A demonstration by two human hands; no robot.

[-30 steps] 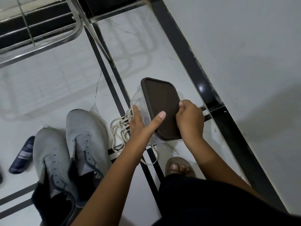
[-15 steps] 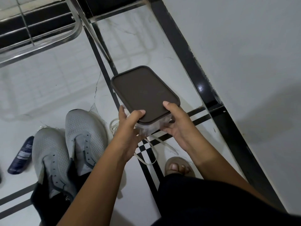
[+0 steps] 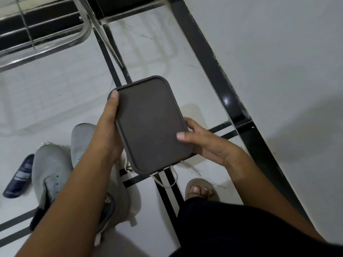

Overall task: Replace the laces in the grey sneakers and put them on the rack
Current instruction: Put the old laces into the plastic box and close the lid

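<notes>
A container with a dark brown lid is held above the floor between both hands. My left hand grips its left edge, thumb along the rim. My right hand grips the lower right corner, thumb on the lid. Cream laces hang out from under the container's near end. Two grey sneakers without laces stand side by side on the floor at the left, partly hidden by my left forearm.
A metal shoe rack stands at the top left. A dark blue bottle lies on the floor left of the sneakers. My sandalled foot is below the container. A white wall with a black skirting runs along the right.
The container's lid went from tilted up on edge to lying flat on top. Both hands then lifted the container and shifted their grip along its sides.
</notes>
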